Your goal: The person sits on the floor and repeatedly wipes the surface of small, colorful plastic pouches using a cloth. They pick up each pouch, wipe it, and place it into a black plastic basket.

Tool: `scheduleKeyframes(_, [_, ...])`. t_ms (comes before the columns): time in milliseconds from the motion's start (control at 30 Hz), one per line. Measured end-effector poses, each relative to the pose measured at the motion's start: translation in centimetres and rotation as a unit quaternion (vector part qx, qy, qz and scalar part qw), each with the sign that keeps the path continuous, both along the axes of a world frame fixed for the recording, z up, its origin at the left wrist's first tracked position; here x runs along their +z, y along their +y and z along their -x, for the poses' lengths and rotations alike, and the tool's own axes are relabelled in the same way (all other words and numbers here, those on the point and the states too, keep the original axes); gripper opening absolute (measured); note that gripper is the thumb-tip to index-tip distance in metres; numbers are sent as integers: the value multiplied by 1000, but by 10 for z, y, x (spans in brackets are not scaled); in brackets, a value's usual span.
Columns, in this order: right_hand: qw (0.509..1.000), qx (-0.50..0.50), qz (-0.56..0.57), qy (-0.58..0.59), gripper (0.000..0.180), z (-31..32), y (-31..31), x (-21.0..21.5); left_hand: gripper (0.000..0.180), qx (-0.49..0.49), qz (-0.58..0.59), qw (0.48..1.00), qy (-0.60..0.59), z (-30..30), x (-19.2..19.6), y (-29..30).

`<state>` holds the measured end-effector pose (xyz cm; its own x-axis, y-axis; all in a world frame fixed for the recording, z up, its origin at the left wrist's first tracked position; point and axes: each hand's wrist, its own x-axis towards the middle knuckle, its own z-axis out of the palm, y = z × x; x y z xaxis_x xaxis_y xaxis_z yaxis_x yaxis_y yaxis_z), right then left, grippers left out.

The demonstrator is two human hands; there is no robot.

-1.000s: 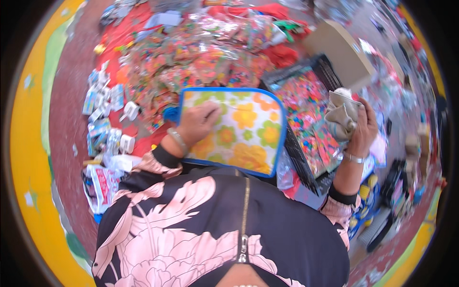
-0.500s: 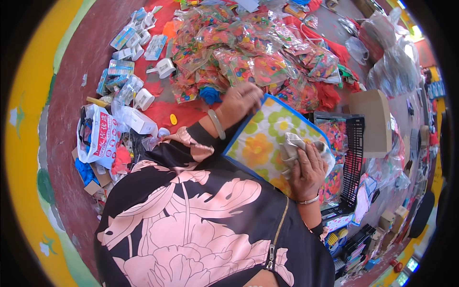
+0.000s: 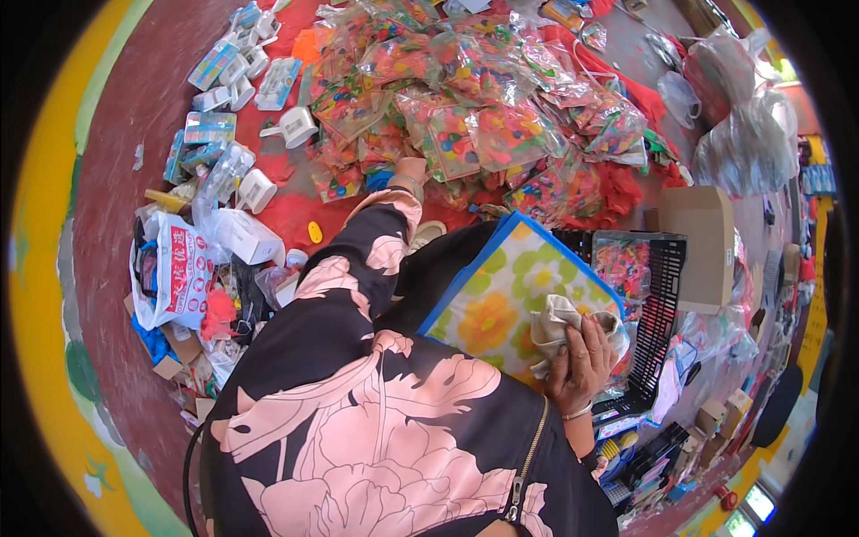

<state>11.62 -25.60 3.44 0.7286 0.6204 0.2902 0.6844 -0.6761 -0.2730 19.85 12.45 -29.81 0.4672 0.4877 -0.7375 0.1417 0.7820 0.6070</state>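
My left hand (image 3: 412,168) reaches forward to the near edge of a heap of clear plastic packets (image 3: 447,72) with colourful contents; its fingers are hidden there. A blue thing (image 3: 378,181) shows beside that wrist. Across my lap lies a flat floral piece with a blue border (image 3: 488,313), green and orange flowers on white. On its right part my right hand (image 3: 580,365) is closed round a crumpled whitish cloth (image 3: 557,324).
Right of my lap stands a black plastic crate (image 3: 658,313) holding packets, with a cardboard box (image 3: 696,246) beyond it. At left are white-and-blue packages (image 3: 210,128) and a white printed bag (image 3: 179,273). Part of a light shoe (image 3: 429,233) shows near my knee.
My left hand has left the floral piece's top corner and stretched forward and left to the heap. My right hand still holds the cloth, in nearly the same place.
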Motion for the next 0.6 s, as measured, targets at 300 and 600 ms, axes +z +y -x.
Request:
scheduleKeyframes(300, [1000,-18,-3,7,26,-3,-2,-4,27,-125,31,984,123,-51,-2,-8])
scheduleKeyframes(600, [1000,-5,-16,18,28,-2,-5,4,33,-238,-551,798,45,-86,-20,59])
